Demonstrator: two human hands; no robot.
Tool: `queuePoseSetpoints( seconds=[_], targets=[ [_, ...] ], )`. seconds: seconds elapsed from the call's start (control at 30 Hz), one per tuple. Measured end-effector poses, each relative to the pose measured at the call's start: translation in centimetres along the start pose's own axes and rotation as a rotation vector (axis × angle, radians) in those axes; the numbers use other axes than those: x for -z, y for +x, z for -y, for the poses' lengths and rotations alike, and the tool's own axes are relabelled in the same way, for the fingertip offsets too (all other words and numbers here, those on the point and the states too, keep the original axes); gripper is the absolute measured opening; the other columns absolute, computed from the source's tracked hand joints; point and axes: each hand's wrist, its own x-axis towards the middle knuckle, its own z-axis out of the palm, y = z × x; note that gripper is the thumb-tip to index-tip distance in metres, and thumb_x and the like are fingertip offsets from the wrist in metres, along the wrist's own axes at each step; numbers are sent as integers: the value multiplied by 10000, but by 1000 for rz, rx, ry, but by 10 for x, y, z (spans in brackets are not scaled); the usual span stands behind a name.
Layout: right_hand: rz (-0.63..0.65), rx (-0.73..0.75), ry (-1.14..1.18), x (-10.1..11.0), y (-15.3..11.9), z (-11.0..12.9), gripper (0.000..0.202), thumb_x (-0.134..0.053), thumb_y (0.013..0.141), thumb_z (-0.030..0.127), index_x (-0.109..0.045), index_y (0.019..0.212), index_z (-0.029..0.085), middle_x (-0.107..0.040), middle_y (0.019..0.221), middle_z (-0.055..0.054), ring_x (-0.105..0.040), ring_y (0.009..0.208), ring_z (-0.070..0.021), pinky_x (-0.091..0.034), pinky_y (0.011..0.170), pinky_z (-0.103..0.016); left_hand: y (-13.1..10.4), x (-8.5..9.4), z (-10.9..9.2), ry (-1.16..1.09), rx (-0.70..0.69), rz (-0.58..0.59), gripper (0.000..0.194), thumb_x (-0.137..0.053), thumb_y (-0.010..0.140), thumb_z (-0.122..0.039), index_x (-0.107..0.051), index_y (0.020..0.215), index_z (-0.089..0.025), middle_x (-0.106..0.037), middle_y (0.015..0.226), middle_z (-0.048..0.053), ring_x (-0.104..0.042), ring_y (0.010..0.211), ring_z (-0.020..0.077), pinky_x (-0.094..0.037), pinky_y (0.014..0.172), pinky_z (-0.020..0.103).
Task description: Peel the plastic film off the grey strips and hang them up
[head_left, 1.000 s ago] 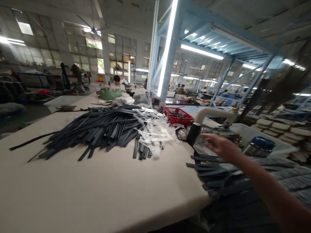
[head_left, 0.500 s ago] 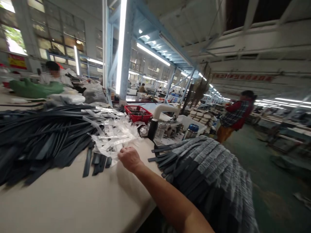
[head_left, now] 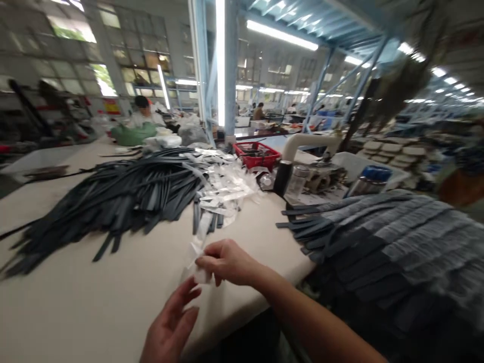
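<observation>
My right fingers (head_left: pixel 215 248) are clenched on a white strip (head_left: pixel 203 275) above the desk (head_left: pixel 98 307). My left fingers (head_left: pixel 180 294) are parted and half curled just beside its near end; I can't tell from here whether they touch it. Beyond the fingers lies the white pile (head_left: pixel 227 184), with the dark strips (head_left: pixel 124 201) spread leftward from it. Farther off, right of the white pile, I have the red basket (head_left: pixel 260 160), then the jar (head_left: pixel 297 180) and flask (head_left: pixel 368 182). Right of my fingers sits the grey bundle (head_left: pixel 401 237).
</observation>
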Motion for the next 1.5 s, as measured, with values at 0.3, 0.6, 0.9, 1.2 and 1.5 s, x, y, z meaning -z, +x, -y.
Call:
queuePoseSetpoints(
  seconds=[0.3, 0.6, 0.9, 1.2, 1.5],
  targets=[
    [5, 34, 138, -14, 2, 3, 296, -578, 849, 325, -553, 595, 175, -511, 485, 52, -504, 451, -84, -354, 424, -181, 20, -1, -9, -38, 31, 258, 353, -743, 742, -514, -771, 876, -188, -740, 835, 38, -634, 877, 245, -487, 817, 290],
    [-64, 49, 126, -11, 17, 12, 247, -585, 849, 318, -651, 677, 153, -545, 527, 40, -502, 453, -80, -396, 434, -185, -3, -4, -3, -297, 245, 281, 470, -819, 677, -497, -720, 1000, -171, -733, 768, 51, -651, 707, 180, -503, 726, 283],
    [-98, 41, 117, -7, 33, 3, 261, -567, 856, 302, -613, 644, 158, -544, 543, 42, -487, 428, -66, -373, 430, -181, -33, 3, 23, -244, 280, 304, 431, -802, 694, -507, -731, 919, -146, -728, 751, 57, -640, 697, 181, -491, 683, 278],
    [138, -26, 201, -22, 17, -7, 236, -624, 831, 362, -690, 908, 148, -668, 699, -1, -564, 496, -80, -433, 479, -183, -23, 6, 19, -368, 299, 213, 491, -764, 746, -485, -649, 1118, -186, -744, 828, 50, -670, 752, 188, -500, 753, 302],
    [52, 5, 49, -29, 9, -16, 132, -590, 830, 208, -683, 751, 157, -633, 603, 30, -531, 457, -68, -424, 466, -172, -20, 10, 20, -51, 256, 427, 373, -601, 856, -503, -705, 802, -149, -728, 710, 57, -634, 681, 186, -453, 706, 305]
  ],
)
